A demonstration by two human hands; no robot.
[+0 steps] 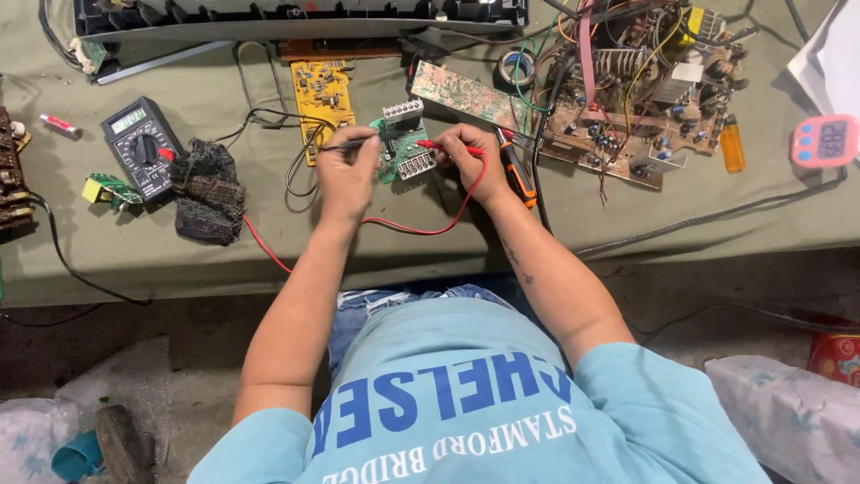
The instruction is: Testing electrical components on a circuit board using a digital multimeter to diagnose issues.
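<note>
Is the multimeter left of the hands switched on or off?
Seemingly on: the multimeter display glows pale green, though no reading is legible.

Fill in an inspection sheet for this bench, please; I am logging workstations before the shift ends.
Surface: table under a grey-green cloth, crowded.
Job's things: small green circuit board; black probe and red probe both laid on it; multimeter to the left.
Clutter: yellow board, large chassis board, dark rag, orange lighter, pink timer, tape roll.
Grippers: left hand pinches the black probe; right hand pinches the red probe.
Cables: red lead loops under the wrists; black cords cross the cloth.
Surroundings: bare floor, patterned bundles at the lower corners.
</note>
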